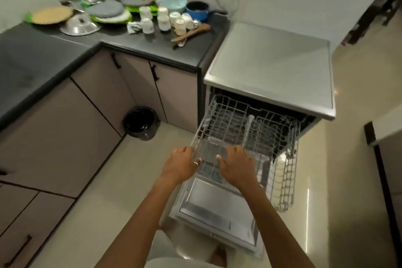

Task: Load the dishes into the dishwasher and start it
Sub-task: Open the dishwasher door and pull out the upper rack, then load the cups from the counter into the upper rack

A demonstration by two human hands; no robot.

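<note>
The dishwasher stands open with its door folded down flat. Its wire upper rack is pulled out and holds no dishes. My left hand grips the rack's front left corner, and my right hand curls over the front rail beside it. A lower rack shows below at the right. Dirty dishes sit on the dark counter: stacked plates, several white cups, a blue saucepan, a steel lid and a wooden spatula.
A black bin stands on the floor in the corner between the cabinets and the dishwasher. Cabinet doors run along the left. A dark-edged cabinet juts in at the right. Pale floor tiles lie around the door.
</note>
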